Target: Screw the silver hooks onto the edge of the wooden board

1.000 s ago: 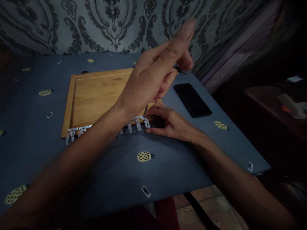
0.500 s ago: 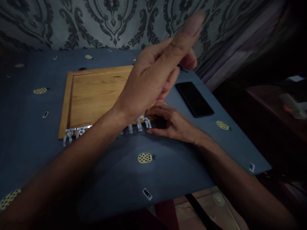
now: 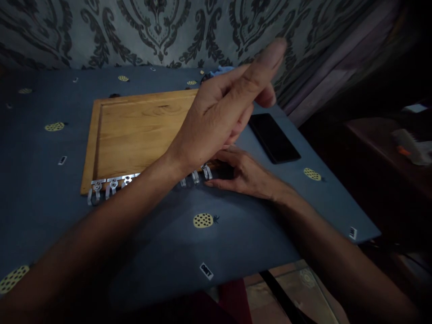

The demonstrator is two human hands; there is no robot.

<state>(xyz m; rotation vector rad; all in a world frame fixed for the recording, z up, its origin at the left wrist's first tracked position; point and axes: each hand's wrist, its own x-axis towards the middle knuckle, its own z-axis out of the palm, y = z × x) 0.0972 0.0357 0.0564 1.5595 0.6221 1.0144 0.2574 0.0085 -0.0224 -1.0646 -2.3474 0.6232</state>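
Observation:
A wooden board with a raised rim lies on the blue tabletop. Metal hooks on a strip run along its near edge. My left hand is raised over the board's right part, fingers curled in and thumb stretched up to the right. Whatever it holds is hidden behind the hand. Low at the board's near right corner, my right hand has its fingers on top and its thumb at the front, beside the last hook. My left forearm covers the middle hooks.
A black phone lies right of the board. Blue cloth shows at the back, partly behind my left hand. A patterned curtain hangs behind the table. The blue tablecloth bears pineapple prints. Another dark surface with items stands at right.
My left hand sits slightly lower and further right, still curled. A thin dark tip seen below it earlier is now hidden. More blue cloth shows behind. My right hand has barely moved.

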